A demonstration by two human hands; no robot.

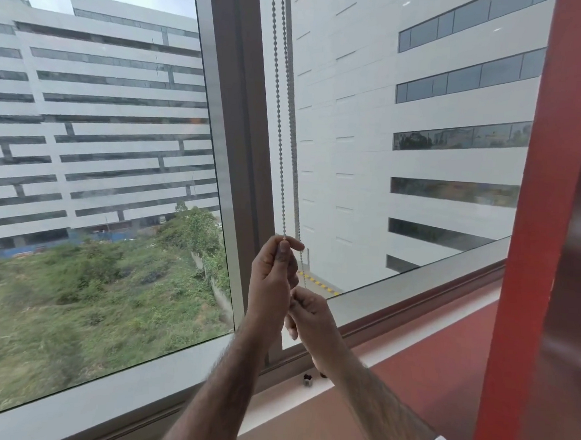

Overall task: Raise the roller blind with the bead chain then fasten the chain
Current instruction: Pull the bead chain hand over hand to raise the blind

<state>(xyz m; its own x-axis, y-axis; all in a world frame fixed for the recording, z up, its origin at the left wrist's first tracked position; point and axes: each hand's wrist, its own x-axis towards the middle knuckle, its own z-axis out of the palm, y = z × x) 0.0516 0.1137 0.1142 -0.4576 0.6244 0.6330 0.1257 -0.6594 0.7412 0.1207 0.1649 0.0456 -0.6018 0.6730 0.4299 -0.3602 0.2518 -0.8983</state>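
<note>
A grey bead chain [281, 130] hangs in two strands down the window's middle post [232, 148]. My left hand [273, 276] pinches the left strand between thumb and fingers at its top. Just below and to the right, my right hand [310, 314] is closed on the chain's lower part, which is hidden inside the fist. The right strand runs down behind my left fingertips. The roller blind itself is out of view above the frame. A small metal chain holder [307, 380] sits on the sill under my right wrist.
Large glass panes show grey buildings and a grassy lot outside. A pale sill [414, 278] runs along the window's bottom. A red wall column [533, 234] stands at the right, with a red ledge below it.
</note>
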